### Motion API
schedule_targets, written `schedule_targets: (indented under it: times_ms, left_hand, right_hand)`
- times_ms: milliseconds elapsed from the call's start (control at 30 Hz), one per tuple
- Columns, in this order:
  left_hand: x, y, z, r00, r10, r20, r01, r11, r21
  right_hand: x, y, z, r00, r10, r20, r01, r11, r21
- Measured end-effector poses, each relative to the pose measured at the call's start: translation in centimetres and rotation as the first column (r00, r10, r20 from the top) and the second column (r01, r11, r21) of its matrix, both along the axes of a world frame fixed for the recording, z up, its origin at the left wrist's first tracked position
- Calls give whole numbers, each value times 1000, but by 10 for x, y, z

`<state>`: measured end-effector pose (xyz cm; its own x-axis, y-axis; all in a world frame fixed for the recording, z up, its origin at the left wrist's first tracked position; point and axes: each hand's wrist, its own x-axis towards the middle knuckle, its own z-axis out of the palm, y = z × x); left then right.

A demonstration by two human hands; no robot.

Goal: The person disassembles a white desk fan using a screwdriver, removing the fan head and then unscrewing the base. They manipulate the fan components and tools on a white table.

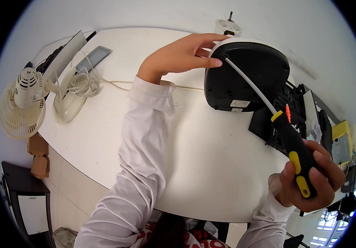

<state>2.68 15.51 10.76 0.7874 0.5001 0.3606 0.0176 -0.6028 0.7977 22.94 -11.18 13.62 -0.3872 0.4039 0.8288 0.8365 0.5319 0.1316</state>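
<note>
My left hand (178,58) grips the rim of a white appliance base, its black underside (250,80) turned toward me with two small labels. My thumb presses on that underside. My right hand (322,182) is closed around a black-and-yellow screwdriver (291,140). The long metal shaft slants up to a hole near the base's upper left, beside my left thumb. Behind the base stands a white motor-like part (228,26) with a spindle. An open black tool case (262,124), holding an orange-handled tool (288,113), lies at the right, partly hidden.
On the left sit a white fan head (27,95), a white stand with coiled cable (62,111), a grey flat object (94,58) and a monitor (66,51). A white table (207,157) bears these. Yellow-and-grey items (340,136) stand far right; cardboard boxes (38,144) and a dark cabinet (25,198) are lower left.
</note>
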Motion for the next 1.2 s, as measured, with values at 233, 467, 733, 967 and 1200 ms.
schedule_targets:
  times_ms: [233, 467, 733, 967, 1200]
  left_hand:
    - [1, 2, -2, 1000, 9, 20, -9, 1000, 27]
    - [4, 1, 0, 1000, 14, 8, -15, 997, 77]
    - [5, 3, -7, 1000, 23, 14, -24, 997, 67]
    - [5, 0, -4, 999, 37, -1, -37, 990, 137]
    - [9, -1, -3, 1000, 16, 6, -17, 987, 163]
  right_hand:
    - [-2, -2, -2, 996, -25, 90, 15, 994, 112]
    - [-8, 10, -16, 992, -20, 128, 8, 996, 94]
    - [-42, 3, -35, 999, 32, 42, -30, 998, -51]
    - [-47, 5, -33, 991, 114, 68, -99, 977, -190]
    - [-52, 22, -40, 977, 171, 124, -154, 978, -138]
